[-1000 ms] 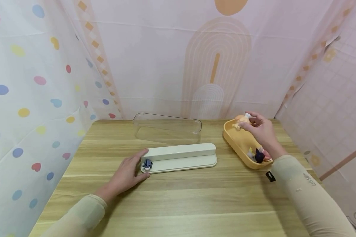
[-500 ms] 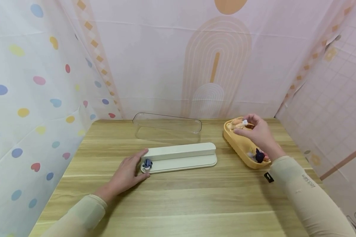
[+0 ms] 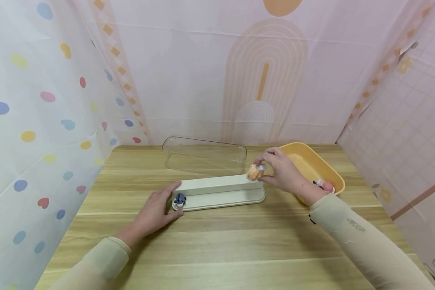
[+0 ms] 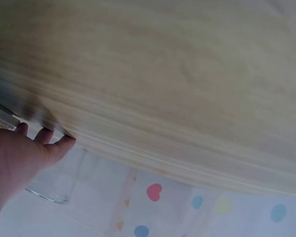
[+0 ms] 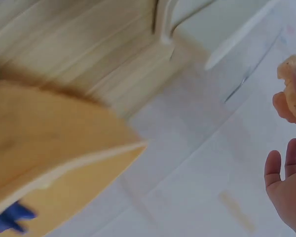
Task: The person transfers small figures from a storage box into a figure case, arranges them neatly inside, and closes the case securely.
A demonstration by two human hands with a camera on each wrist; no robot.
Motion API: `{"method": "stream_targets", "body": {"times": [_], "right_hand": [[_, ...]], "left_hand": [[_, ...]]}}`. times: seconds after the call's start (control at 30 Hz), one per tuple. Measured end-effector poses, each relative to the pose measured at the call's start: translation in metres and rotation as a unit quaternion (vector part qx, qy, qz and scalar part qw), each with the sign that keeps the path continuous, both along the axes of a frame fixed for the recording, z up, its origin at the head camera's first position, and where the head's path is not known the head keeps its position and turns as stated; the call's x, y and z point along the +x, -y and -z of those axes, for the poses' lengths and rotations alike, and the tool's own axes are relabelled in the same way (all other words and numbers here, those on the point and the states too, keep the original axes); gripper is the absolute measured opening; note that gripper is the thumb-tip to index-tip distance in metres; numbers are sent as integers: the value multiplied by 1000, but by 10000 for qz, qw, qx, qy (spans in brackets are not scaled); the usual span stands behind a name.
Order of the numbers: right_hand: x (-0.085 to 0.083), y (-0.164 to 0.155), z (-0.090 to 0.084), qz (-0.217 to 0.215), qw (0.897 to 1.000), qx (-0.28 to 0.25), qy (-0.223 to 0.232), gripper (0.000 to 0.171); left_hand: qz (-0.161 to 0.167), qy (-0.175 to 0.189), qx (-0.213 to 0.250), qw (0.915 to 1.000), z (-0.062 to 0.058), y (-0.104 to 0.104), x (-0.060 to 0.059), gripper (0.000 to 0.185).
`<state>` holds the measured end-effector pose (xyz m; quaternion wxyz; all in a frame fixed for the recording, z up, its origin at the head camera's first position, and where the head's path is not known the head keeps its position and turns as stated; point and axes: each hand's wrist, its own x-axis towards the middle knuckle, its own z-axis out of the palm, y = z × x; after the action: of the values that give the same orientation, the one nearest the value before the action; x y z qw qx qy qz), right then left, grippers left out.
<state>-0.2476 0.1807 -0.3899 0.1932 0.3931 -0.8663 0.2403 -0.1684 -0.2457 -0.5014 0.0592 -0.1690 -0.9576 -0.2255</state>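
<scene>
Head view: right hand (image 3: 288,175), pinching orange figurine (image 3: 255,172), moved from yellow tray (image 3: 322,165) to white stand (image 3: 221,191).

The table (image 3: 217,241) across the lower frame looks like pale wood-grain laminate with a smooth, low sheen. At center, the cream base (image 3: 221,193) seems matt plastic; behind it, the lid (image 3: 204,155) is clear glossy plastic. At right, the yellow tray (image 3: 313,165) looks smooth, satin plastic.
</scene>
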Motion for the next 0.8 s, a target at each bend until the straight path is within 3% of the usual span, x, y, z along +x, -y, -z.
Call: {"method": "stream_targets", "body": {"times": [0.23,0.5,0.8], "right_hand": [[7,58,5,-676,9937,889,70,44],[11,125,23,-1355,9705,1996,41,44],[10,154,33,-1481,9614,2311,191,37]], "left_hand": [[15,41,-22,10000,-1,-1,0,99],[52,-9,11,10000,-3,-5,-1,99],[-16,0,-24,10000,-3,-3,3,97]]}}
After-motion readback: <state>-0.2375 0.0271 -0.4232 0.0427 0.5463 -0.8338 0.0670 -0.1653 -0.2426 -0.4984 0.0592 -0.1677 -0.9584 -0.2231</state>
